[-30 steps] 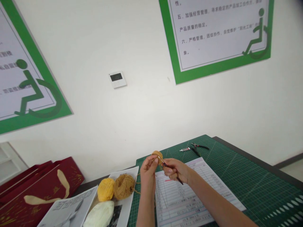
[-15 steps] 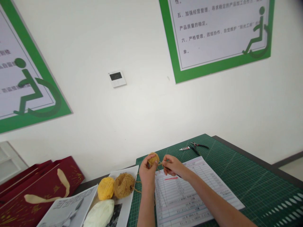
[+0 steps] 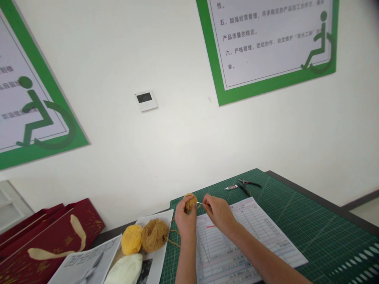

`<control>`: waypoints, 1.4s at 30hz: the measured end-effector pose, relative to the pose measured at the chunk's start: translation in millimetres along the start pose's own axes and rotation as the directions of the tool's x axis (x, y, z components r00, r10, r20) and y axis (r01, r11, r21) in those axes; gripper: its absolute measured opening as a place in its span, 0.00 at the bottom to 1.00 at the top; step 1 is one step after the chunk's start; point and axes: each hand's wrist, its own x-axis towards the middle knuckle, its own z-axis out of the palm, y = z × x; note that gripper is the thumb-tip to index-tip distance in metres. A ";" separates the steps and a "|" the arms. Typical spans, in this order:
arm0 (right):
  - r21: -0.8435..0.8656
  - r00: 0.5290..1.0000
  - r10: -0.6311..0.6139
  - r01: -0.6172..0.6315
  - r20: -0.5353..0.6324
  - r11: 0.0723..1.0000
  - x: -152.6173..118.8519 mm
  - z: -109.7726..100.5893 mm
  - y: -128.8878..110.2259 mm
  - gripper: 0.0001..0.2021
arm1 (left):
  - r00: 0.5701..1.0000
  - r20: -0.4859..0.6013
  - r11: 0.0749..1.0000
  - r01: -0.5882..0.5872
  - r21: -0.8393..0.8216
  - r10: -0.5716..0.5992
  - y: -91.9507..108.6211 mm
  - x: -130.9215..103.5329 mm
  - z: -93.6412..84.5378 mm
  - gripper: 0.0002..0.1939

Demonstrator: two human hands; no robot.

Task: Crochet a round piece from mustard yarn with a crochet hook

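My left hand [image 3: 186,215] is closed around a small round tan crochet piece [image 3: 191,201], its fingers and thumb pinching the edge. My right hand [image 3: 217,209] grips a crochet hook [image 3: 200,203], whose thin metal shaft points left to the piece. Tan yarn [image 3: 174,232] trails beneath my left wrist toward a brown yarn ball [image 3: 154,235]. Beside that ball sits a yellow yarn ball [image 3: 132,239], and nearer me lies a pale cream yarn ball [image 3: 126,270]. Most of the hook's handle is hidden in my right hand.
A printed chart sheet [image 3: 266,232] lies under my forearms on a green cutting mat [image 3: 308,221]. Pliers [image 3: 251,183] and a small glue tube [image 3: 231,187] rest at the mat's far side. Maroon gift bags [image 3: 56,240] stand at the left, by printed papers [image 3: 89,260].
My right hand has turned, and the metal hook now shows reaching to the crochet piece. Both hands stay close together. The view has shifted slightly.
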 end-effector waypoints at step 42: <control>0.717 0.790 0.291 -0.613 0.540 0.332 9.1 22.0 14.1 0.14 | 0.970 0.031 0.951 -0.243 0.193 0.241 9.7 2.6 7.4 0.11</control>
